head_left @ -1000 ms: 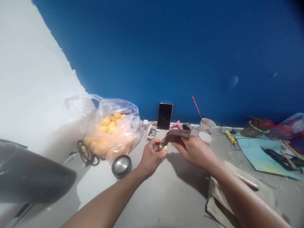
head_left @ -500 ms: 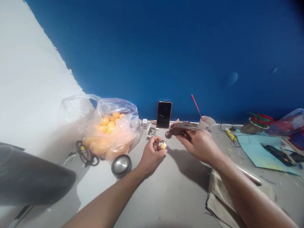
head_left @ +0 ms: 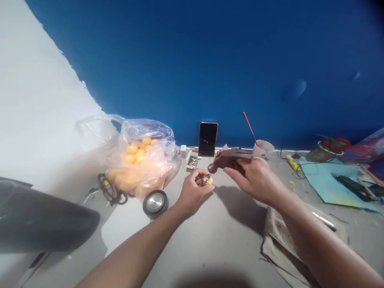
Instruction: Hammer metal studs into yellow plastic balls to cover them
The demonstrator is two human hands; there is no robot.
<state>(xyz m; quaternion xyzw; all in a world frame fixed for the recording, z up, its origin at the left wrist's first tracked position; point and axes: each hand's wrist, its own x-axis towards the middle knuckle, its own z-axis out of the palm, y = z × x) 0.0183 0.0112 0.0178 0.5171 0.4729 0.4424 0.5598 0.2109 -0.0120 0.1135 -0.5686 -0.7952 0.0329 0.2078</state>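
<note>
My left hand [head_left: 193,192] is closed on a small yellow ball [head_left: 207,180] whose surface carries dark, shiny bits. Fingers and thumb hold it just above the table. To the right, my right hand [head_left: 255,176] grips what looks like a brown, rusty hammer [head_left: 231,158] close to its head. The rounded end of the hammer points left and hangs just above and beside the ball, seemingly apart from it. Behind my left hand is a small open box [head_left: 192,162] of shiny metal pieces.
A clear plastic bag [head_left: 163,164] of orange-yellow balls stands left, near a round black-rimmed metal disc [head_left: 155,203]. A phone [head_left: 208,139] leans on the blue wall. At right are a white cup [head_left: 264,149], a light-blue sheet [head_left: 327,188] and a beige cloth [head_left: 277,240].
The camera view has shifted slightly, moving most things a little in the picture. Both hands keep their holds, and the hammer's rounded end stays close to the ball.
</note>
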